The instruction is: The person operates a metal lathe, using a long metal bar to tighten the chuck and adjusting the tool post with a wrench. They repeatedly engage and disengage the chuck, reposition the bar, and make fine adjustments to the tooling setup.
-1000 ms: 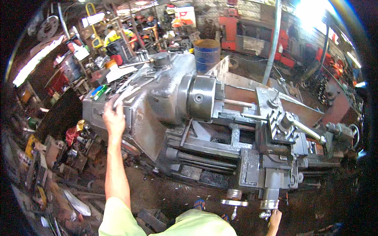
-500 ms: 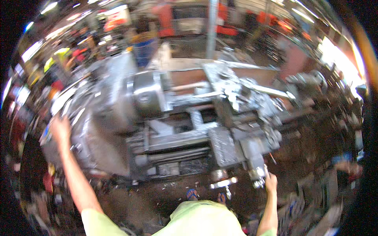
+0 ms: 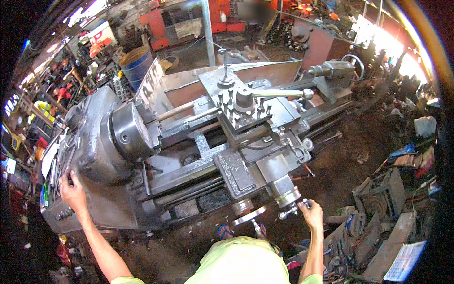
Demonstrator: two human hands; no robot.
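Note:
A metal lathe stands before me, its rounded headstock (image 3: 94, 146) at the left and a large steel chuck (image 3: 130, 132) facing right. My left hand (image 3: 74, 193) rests on the front left of the headstock, fingers apart, beside long thin tools lying on its top. Out of the chuck runs a metal rod (image 3: 177, 112) toward the tool post (image 3: 244, 100), which has a long ball-ended lever (image 3: 281, 93). At the lower right, my right hand (image 3: 312, 213) is closed around the cross-slide handle (image 3: 292, 209). A handwheel (image 3: 249, 216) sits just left of it, on the carriage.
Behind the lathe are a splash panel (image 3: 177, 90), a blue drum (image 3: 136, 67) and a metal post (image 3: 208, 33). The tailstock (image 3: 331, 68) is at the far right. Scrap metal and boards (image 3: 383, 251) crowd the lower right. People (image 3: 45, 110) are in the left background.
My view has turned and steadied from a blur, so the lathe appears tilted differently. Both hands stay at about the same parts of the machine.

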